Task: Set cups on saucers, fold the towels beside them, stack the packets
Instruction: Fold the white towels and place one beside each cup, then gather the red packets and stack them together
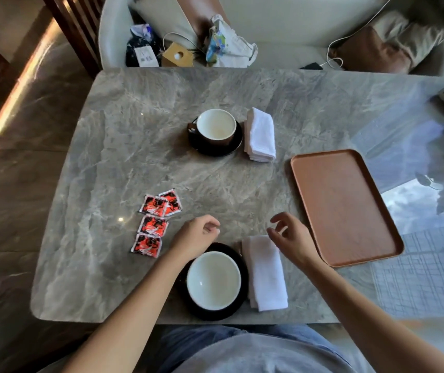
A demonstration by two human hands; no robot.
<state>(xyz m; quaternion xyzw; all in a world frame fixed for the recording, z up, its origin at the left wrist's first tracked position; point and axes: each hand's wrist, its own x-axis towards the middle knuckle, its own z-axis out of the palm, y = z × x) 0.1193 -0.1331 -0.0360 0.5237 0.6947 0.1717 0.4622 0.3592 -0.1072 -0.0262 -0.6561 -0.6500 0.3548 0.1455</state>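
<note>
We see our two forearms bare to the elbow, with no sleeves, rings or watch on the left hand [196, 234] or right hand [292, 238], a grey shirt and blue jeans below.

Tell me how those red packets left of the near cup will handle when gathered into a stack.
The four red packets look flat, thin and crinkled, so probably light and somewhat floppy. Their glossy wrappers may slide on the polished marble table and on each other. Two at the far end already overlap, so they could lift together.
</note>
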